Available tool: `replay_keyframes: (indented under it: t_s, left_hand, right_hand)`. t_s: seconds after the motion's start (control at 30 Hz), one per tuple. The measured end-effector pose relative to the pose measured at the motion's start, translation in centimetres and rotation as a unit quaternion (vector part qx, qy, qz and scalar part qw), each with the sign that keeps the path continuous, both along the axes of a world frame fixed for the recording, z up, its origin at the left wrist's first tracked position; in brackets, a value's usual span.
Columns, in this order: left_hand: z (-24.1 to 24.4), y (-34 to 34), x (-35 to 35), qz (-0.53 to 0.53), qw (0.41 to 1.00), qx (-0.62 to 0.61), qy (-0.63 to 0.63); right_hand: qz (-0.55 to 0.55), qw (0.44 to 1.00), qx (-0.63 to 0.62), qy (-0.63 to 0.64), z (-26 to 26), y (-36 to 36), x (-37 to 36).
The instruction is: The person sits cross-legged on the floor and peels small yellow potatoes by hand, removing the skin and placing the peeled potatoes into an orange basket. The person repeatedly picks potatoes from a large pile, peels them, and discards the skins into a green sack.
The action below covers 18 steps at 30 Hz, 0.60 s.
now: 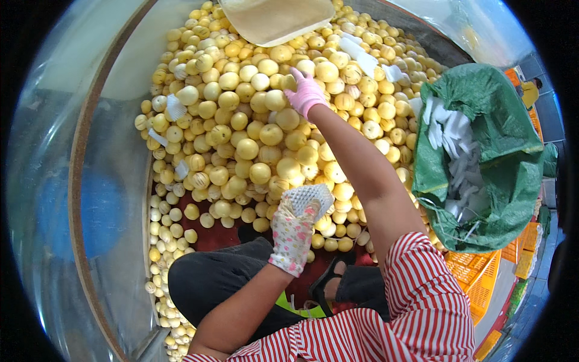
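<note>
A large heap of yellow pepino melons (247, 149), several with purple stripes, lies before me. My left hand (293, 235), in a white floral glove, grips a white foam net sleeve (305, 197) over the near side of the heap. Whether anything is inside that sleeve cannot be made out. Farther out, my right hand (309, 94) wears a pink glove and reaches onto the heap. Its thumb and fingers are spread at a small melon (288, 82); whether they grip it is unclear.
To the right, a green woven sack (506, 149) stands open with white foam sleeves (452, 131) inside. Orange plastic crates (481, 283) are beyond it. A cream plastic scoop or tub (280, 20) rests at the far edge. Clear plastic sheeting (49, 135) and a curved brown rim (83, 131) border the left.
</note>
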<state>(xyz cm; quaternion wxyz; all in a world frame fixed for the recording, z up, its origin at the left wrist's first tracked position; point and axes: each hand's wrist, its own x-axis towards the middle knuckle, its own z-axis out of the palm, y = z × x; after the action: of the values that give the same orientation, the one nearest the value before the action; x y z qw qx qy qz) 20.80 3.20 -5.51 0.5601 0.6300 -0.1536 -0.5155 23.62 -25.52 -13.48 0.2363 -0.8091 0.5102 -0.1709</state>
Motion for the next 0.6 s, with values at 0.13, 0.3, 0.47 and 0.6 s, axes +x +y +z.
replay_keyframes:
  t_s: [0.13, 0.3, 0.47, 0.6]
  left_hand:
    - [-0.2, -0.5, -0.1, 0.081, 0.995, -0.044, -0.03]
    - [-0.5, -0.9, 0.6, 0.128, 0.982, -0.094, -0.104]
    - [-0.2, -1.6, 0.4, 0.114, 0.976, -0.124, -0.136]
    - [1.1, -2.4, -1.1, -0.007, 0.932, -0.205, -0.298]
  right_hand:
    - [0.013, 0.999, -0.011, 0.045, -1.8, -1.7, 1.4]
    - [-0.054, 0.785, 0.396, -0.473, -0.1, 0.7, -4.2]
    - [-0.122, 0.52, 0.603, -0.592, 3.3, 8.6, -12.2]
    - [-0.054, 0.515, 0.637, -0.571, 5.8, 14.1, -16.4]
